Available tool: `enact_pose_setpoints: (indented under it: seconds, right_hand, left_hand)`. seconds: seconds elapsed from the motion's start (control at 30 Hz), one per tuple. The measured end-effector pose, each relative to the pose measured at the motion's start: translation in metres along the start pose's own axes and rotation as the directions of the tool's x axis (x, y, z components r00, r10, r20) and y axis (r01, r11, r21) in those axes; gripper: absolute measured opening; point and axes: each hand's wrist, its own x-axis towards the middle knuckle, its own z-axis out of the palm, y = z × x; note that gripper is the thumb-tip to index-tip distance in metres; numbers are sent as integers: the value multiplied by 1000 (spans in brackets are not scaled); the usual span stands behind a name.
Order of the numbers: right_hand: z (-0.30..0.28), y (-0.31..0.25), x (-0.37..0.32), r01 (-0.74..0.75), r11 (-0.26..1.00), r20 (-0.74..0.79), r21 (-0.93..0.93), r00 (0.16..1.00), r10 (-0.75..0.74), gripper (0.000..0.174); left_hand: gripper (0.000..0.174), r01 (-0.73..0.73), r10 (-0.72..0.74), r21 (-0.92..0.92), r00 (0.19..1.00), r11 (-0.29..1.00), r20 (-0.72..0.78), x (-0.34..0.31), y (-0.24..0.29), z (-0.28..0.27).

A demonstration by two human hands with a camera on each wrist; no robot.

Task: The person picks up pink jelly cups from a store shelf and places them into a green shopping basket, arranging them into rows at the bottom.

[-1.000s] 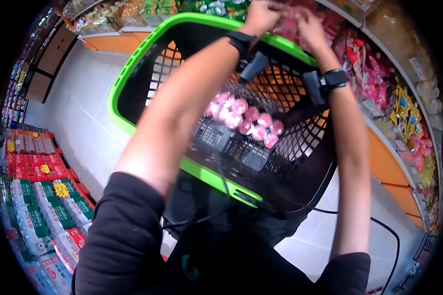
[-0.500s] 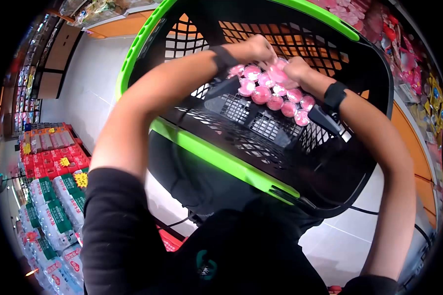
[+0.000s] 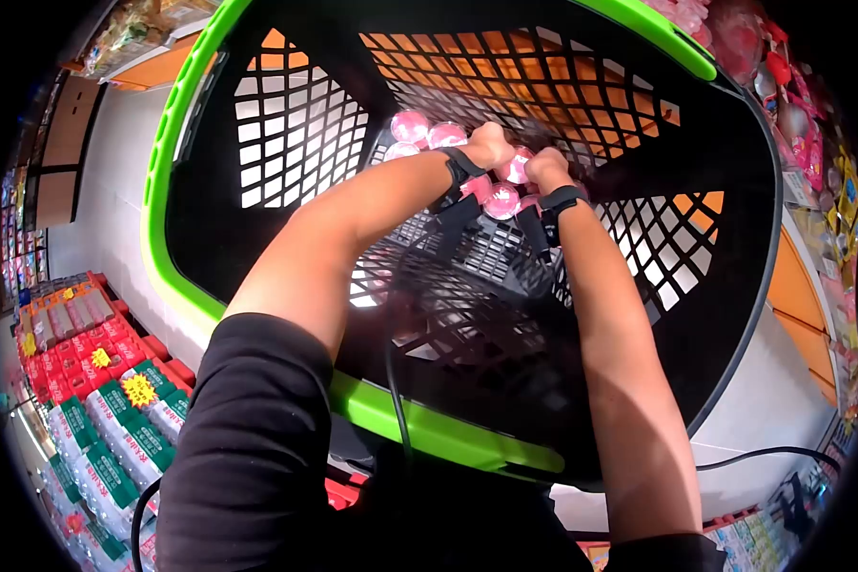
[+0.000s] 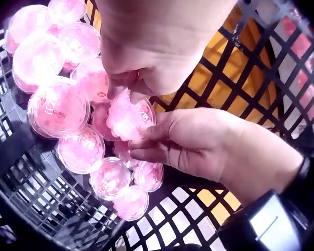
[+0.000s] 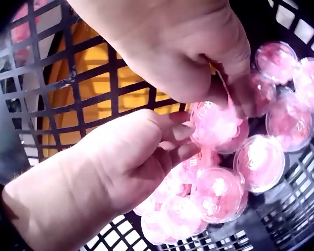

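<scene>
Round clear plastic tubs with pink contents (image 4: 57,107) sit clustered on the floor of a deep black mesh basket (image 3: 214,229) with a green rim. Both hands are down inside it at this cluster. My left hand (image 3: 491,145) pinches the upper edge of one pink tub (image 4: 128,117) between thumb and fingers. From the opposite side my right hand (image 3: 548,170) holds the same tub with its fingertips. Each wrist wears a black strap with a small camera. In the head view the hands and wrists cover part of the cluster.
Orange-fronted shelving with bagged goods (image 3: 801,143) lines the right side. Stacked drink packs (image 3: 114,458) stand at lower left on the pale tiled floor (image 3: 114,181). A black cable (image 3: 396,362) hangs over the near green rim.
Both hands have come from the pink goods on the shelf beyond the far rim down into the basket. Since half a second ago they have gone lower, to the tubs at its bottom.
</scene>
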Motion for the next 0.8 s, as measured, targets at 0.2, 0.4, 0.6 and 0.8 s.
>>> enact_pose_setpoints:
  seconds: [0.2,0.4,0.6,0.8]
  right_hand:
    - [0,7,-25,-9,999,-116,39,993,14,29]
    - [10,16,-11,-20,992,-96,123,995,32,30]
    - [-4,0,-40,18,990,-146,142,989,3,39]
    - [-79,-45,-92,391,721,135,-572,912,-387,30]
  left_hand:
    - [27,-116,110,162,993,980,48,-27,20,-5]
    - [32,-258,207,409,964,875,165,-39,28,-5]
    - [41,-414,324,422,907,807,270,-43,32,-12]
    - [26,-527,442,438,849,728,288,-42,59,-58]
